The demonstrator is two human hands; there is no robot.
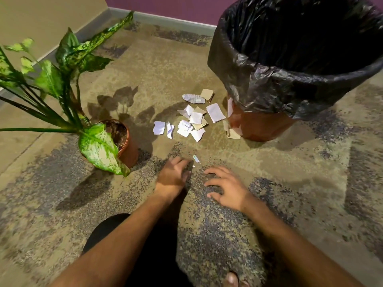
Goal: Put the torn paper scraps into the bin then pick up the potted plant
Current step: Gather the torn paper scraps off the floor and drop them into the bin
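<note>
Hands (173,176) (224,188) hung empty, fingers relaxed; we noted paper scraps (193,119) uncollected beside the bin (290,83), potted plant (122,139) not yet lifted.

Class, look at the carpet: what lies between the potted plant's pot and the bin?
In the head view, the torn paper scraps lie scattered on the carpet between the plant pot and the bin, some right against its base.

Glossy black plastic liner (269,79), matt paper scraps (195,118), rough speckled carpet (269,172).
</note>
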